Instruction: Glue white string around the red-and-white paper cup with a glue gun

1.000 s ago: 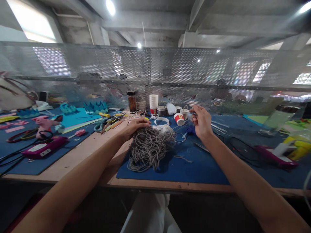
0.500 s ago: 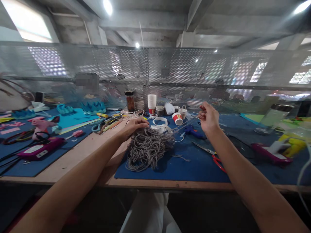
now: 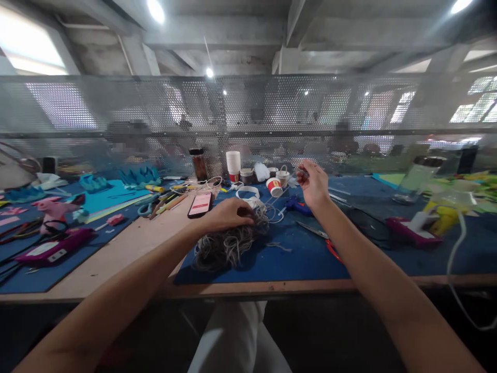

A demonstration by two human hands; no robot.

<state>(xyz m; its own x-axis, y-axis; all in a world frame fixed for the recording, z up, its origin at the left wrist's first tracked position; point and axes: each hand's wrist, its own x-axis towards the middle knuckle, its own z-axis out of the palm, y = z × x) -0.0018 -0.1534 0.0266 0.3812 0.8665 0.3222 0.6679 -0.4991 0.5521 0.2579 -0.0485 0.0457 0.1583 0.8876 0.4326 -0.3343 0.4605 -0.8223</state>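
A tangled heap of grey yarn (image 3: 223, 248) lies on the blue mat near the table's front edge. My left hand (image 3: 229, 215) rests over the top of the heap, its fingers curled into the strands; the fingertips are partly hidden. Raised to the right of the heap, my right hand (image 3: 314, 184) has its fingers pinched together. A thin stretch of yarn runs from the heap up toward this hand, and its end there is blurred. Scissors with red handles (image 3: 318, 235) lie below my right forearm. A phone (image 3: 200, 204) with a lit screen lies just behind my left wrist.
Behind the yarn stand stacked paper cups (image 3: 233, 165), a tipped red-and-white cup (image 3: 274, 186) and a dark jar (image 3: 198, 165). A blue glue gun (image 3: 298, 205) lies nearby. Purple power strips (image 3: 56, 246) sit at both sides. A perforated screen (image 3: 248, 114) closes the back.
My left hand has moved right and down onto the yarn heap, uncovering the phone. The heap looks flatter. My right hand stays raised and pinched, while the whole view has shifted slightly.
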